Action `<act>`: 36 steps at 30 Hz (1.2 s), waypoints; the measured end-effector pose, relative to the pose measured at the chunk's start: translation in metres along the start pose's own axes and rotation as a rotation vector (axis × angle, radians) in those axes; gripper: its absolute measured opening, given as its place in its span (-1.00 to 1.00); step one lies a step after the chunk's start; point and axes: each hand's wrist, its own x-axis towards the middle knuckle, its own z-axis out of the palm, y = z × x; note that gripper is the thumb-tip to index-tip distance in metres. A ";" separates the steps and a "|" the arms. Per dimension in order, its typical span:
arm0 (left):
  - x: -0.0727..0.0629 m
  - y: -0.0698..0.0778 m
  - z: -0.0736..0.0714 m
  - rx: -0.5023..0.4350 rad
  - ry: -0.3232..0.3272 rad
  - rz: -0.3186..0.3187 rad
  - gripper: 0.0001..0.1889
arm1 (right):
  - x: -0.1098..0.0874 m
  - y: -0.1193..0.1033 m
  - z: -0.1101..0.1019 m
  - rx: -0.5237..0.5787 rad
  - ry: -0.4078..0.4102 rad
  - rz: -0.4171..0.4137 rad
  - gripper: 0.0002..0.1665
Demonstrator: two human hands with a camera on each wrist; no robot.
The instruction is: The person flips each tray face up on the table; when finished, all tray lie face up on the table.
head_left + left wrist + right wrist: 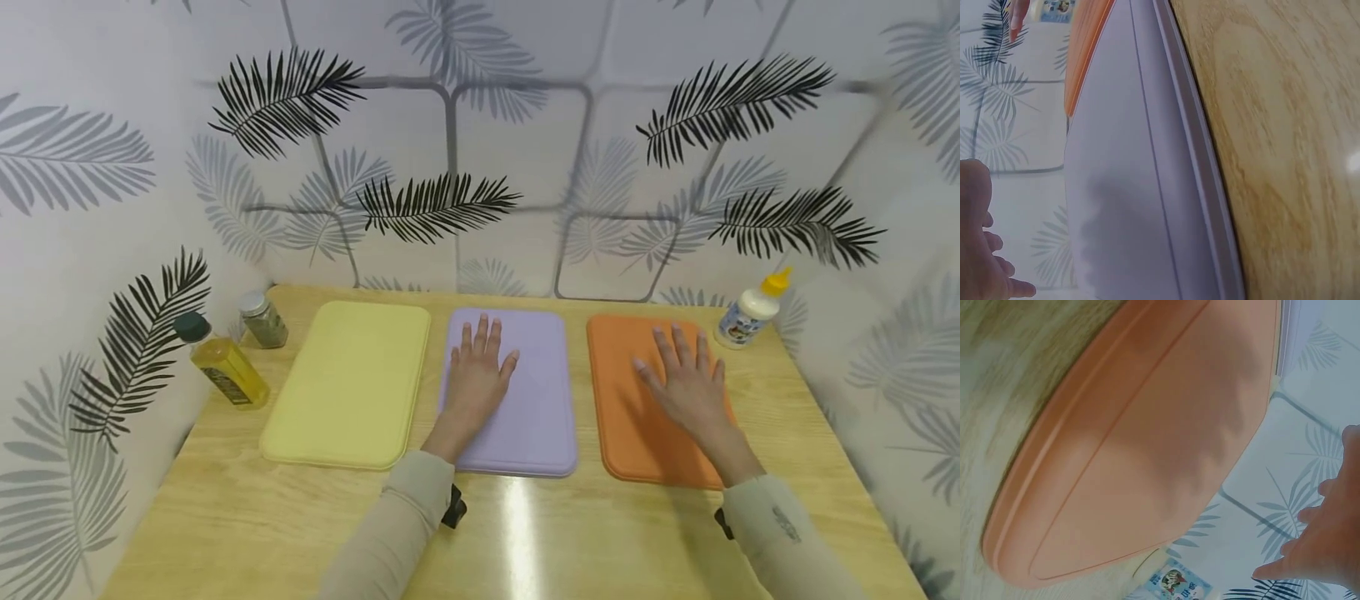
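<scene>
My left hand (477, 375), fingers spread and straight, is held over the purple mat (525, 425) in the middle of the table. In the left wrist view that hand (982, 244) appears at the left edge, raised off the mat, whose surface carries its shadow. Over the orange mat (630, 433) on the right, my right hand (688, 387) also spreads its fingers and holds nothing. The right wrist view shows this hand (1329, 531) above the orange mat (1141, 462), casting a shadow there. A yellow mat (348, 383) lies to the left of the purple one.
A bottle of yellow liquid (228, 371) with a dark green cap and a small jar (266, 323) with a grey lid stand at the left edge. A white bottle (744, 317) with a yellow nozzle stands behind the orange mat. Leaf-patterned sheeting (510, 150) surrounds the wooden table (600, 542).
</scene>
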 end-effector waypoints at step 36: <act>0.004 0.060 0.031 -0.089 0.002 0.083 -0.35 | -0.018 0.034 -0.004 0.038 -0.044 0.109 -0.16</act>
